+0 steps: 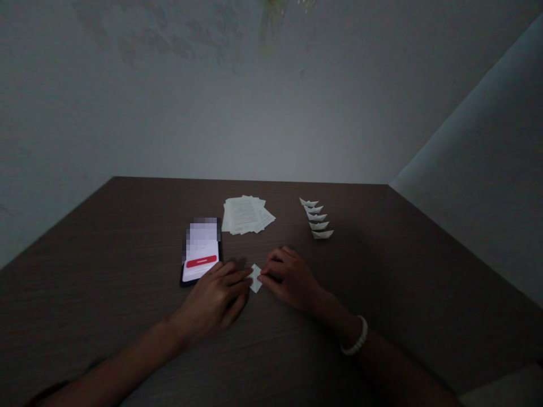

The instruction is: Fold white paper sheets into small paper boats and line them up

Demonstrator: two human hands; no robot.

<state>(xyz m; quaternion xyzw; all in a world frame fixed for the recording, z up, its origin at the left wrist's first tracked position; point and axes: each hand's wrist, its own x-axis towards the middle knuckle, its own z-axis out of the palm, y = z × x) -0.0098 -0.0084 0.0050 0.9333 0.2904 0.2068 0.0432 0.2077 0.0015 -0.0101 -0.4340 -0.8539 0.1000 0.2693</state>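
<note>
A small piece of folded paper (255, 278), diamond-shaped and white, lies between my two hands near the middle of the table. From the left, the fingertips of my left hand (220, 291) hold its edge against the tabletop, with the thumb tucked lower. My right hand (292, 280) has its thumb and curled index finger pinched at the paper's right edge; a pale beaded bracelet (356, 338) circles that wrist. Beyond the right hand, several small paper boats (319, 217) stand in a slanting row.
A phone (201, 251) with a lit screen and a red button lies just beyond my left hand. Behind the folded paper is a loose stack of printed paper sheets (246, 215). The dark wooden table (139, 226) meets a grey wall (254, 124) at its far edge.
</note>
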